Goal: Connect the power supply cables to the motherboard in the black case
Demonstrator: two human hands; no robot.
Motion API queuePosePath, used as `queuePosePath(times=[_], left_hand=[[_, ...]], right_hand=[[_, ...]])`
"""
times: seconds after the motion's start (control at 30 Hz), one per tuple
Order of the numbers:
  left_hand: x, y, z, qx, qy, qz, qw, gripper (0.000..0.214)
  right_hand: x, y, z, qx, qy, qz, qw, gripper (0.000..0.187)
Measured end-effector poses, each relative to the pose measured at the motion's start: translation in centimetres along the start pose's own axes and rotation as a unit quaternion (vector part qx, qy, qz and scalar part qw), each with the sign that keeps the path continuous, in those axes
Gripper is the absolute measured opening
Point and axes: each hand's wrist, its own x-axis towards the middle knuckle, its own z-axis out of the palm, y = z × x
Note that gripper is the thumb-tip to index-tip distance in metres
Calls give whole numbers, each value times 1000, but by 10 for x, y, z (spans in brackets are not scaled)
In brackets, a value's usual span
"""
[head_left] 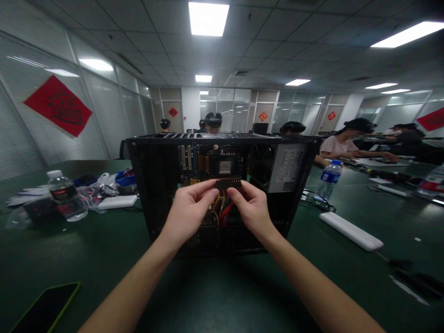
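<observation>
Pinching multi-pin connector (229, 184) by both ends with left hand (189, 206) and right hand (253, 206), at open computer case (154, 185), clear of side edges

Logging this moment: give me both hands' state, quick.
Left hand: closed, holding one end of the black plug.
Right hand: closed, holding the plug's other end.

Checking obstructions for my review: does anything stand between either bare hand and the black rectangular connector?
Nothing visible does; the left hand and right hand pinch the black rectangular connector, with red and yellow wires below.
</observation>
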Motion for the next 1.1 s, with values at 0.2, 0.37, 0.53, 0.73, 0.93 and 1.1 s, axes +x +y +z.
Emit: queuePosePath(times=[0.2,0.37,0.53,0.73,0.93,1.1], left_hand=[[2,-5,1,-48,19,-34,998,42],[4,-8,-2,-59,26,-36,997,40],[4,-15,0,-68,41,-62,995,46],[4,-20,4,-51,54,-63,995,46],[1,-21,8,-43,59,-29,997,39],[0,-29,15,55,45,54,996,35]], right_hand=[[-3,2,4,23,11,-7,1000,23],[-7,4,10,63,22,9,998,21],[-8,10,13,83,37,37,995,23],[-3,12,8,73,17,22,997,22],[0,12,5,68,-8,7,998,21],[1,16,1,2,-25,6,1000,23]])
